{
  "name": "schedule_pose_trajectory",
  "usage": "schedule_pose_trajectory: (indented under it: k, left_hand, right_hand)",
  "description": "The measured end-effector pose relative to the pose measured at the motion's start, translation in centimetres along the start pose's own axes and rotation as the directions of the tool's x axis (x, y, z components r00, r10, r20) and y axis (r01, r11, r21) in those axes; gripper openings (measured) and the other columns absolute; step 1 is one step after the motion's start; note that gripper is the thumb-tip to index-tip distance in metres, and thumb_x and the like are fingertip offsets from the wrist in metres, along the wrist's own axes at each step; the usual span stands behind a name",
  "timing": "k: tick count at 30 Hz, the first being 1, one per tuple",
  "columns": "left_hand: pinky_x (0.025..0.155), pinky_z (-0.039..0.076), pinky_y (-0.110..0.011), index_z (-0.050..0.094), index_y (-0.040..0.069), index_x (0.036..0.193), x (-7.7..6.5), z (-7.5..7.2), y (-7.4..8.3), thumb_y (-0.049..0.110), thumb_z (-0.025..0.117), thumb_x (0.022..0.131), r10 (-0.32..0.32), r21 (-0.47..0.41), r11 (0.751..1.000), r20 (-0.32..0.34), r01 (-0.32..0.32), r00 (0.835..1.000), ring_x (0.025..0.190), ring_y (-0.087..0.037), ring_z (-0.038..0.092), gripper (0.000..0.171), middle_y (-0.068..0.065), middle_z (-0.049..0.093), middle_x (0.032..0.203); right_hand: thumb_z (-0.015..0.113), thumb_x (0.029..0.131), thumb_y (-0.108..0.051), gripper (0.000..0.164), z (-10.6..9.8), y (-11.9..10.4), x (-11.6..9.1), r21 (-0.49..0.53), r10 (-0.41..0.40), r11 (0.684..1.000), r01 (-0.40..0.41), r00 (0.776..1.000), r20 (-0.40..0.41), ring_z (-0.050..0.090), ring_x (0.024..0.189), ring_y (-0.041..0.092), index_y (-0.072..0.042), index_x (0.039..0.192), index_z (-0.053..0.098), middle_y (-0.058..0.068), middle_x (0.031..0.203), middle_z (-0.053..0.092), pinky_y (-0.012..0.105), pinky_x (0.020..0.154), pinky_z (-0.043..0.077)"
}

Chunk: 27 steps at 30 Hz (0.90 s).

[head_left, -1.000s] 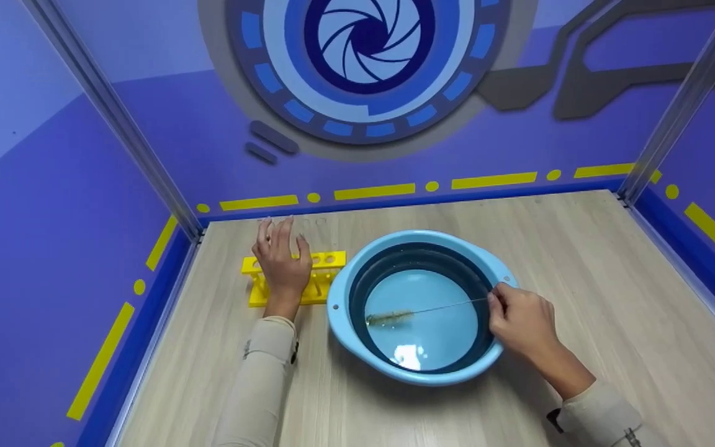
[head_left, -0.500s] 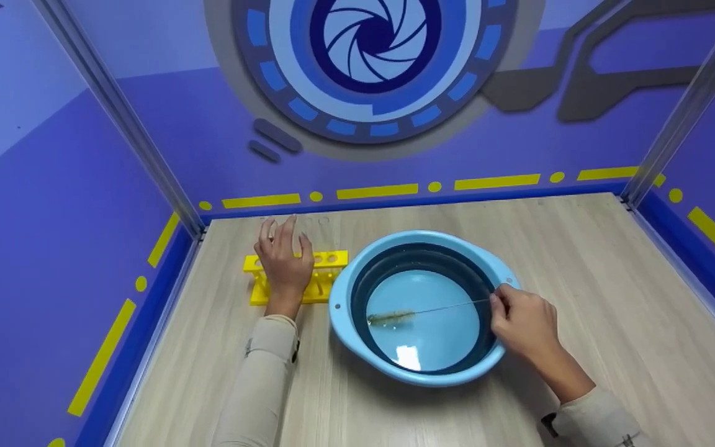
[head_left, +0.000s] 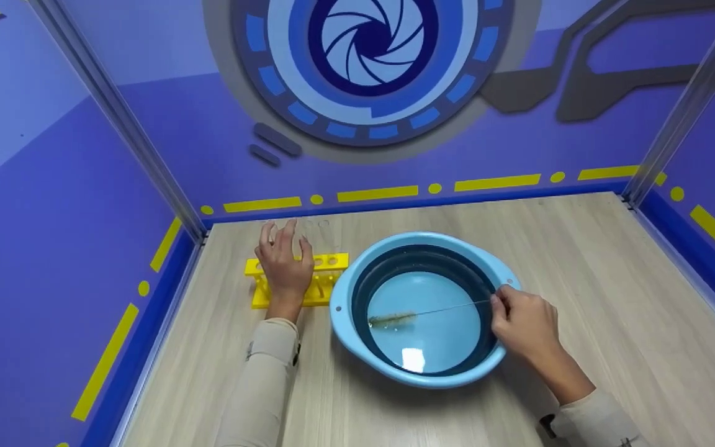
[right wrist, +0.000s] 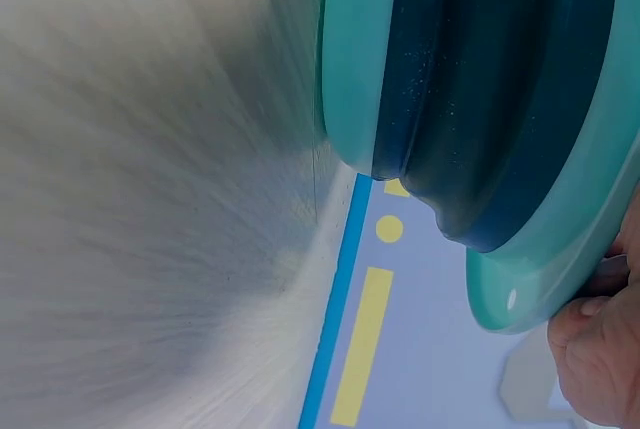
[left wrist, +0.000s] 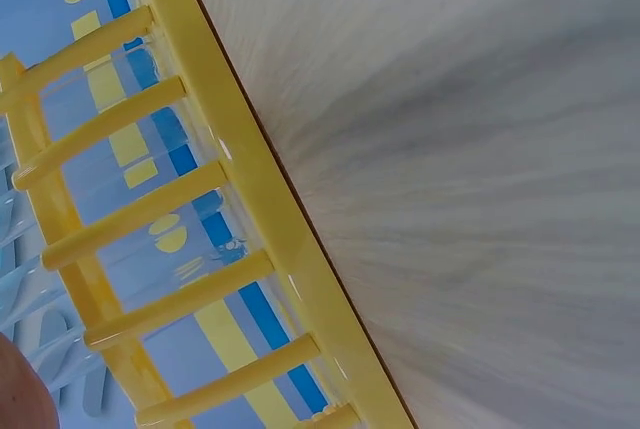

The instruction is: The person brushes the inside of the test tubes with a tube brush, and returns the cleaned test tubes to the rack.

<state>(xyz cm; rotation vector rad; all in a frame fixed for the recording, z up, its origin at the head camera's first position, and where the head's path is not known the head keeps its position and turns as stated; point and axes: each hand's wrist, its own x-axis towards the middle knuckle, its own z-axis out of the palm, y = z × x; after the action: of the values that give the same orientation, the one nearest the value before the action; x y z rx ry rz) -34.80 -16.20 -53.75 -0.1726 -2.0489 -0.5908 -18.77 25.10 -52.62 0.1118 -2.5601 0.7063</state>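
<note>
My right hand (head_left: pixel 528 320) pinches the thin wire handle of a test tube brush (head_left: pixel 395 319) at the right rim of a light blue basin (head_left: pixel 344 326). The brush's bristles lie low inside the basin, in shallow water. In the right wrist view the fingers (right wrist: pixel 590 349) are beside the basin's handle lip. My left hand (head_left: pixel 286 267) is over a yellow test tube rack (head_left: pixel 336 261), fingers loosely bent and spread. Clear test tubes (left wrist: pixel 30 289) stand in the rack; the left wrist view shows their lower ends between the yellow bars (left wrist: pixel 140 214).
The basin stands right beside the rack on a wood-grain table (head_left: pixel 606 279). Blue-purple panels (head_left: pixel 165 143) with yellow markings close off the back and both sides, joined by metal corner posts (head_left: pixel 115 112).
The view shifts very slightly. Both hands, the brush, the basin and the rack stay where they were.
</note>
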Motion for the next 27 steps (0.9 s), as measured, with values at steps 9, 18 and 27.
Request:
schedule_pose_trajectory:
  k: [9,18,27]
  left_hand:
    - [0.109,0.043,-0.054,0.065,0.014,0.14,-0.2,0.2,0.3,0.019,0.071,0.1,-0.029,-0.003,1.0,-0.009,0.029,1.0,0.147,-0.035,0.046,0.04,-0.012,0.078,0.121]
    - [0.114,0.042,-0.055,0.065,0.015,0.141,0.3,-0.1,0.4,0.017,0.072,0.099,-0.029,0.015,0.999,0.02,0.028,0.999,0.147,-0.034,0.047,0.043,-0.011,0.078,0.121]
    - [0.12,0.038,-0.053,0.061,0.015,0.148,0.9,-0.8,1.0,0.022,0.065,0.105,-0.058,0.019,0.998,0.12,0.056,0.991,0.153,-0.032,0.042,0.044,-0.011,0.076,0.129]
  right_hand:
    - [0.069,0.098,-0.01,0.02,-0.2,0.1,0.1,0.003,-0.002,1.0,0.002,1.0,0.002,0.049,0.056,0.013,-0.009,0.078,0.068,0.002,0.06,0.057,0.027,0.053,0.033]
    - [0.072,0.098,-0.009,0.014,-0.2,0.4,0.0,0.054,-0.032,0.998,0.033,0.999,-0.014,0.055,0.058,0.011,-0.007,0.084,0.071,0.002,0.065,0.065,0.026,0.055,0.04]
    - [0.073,0.102,-0.023,0.014,-2.6,0.3,0.9,0.125,-0.022,0.992,-0.009,0.968,0.249,0.053,0.066,0.007,-0.016,0.09,0.071,-0.004,0.073,0.066,0.025,0.061,0.041]
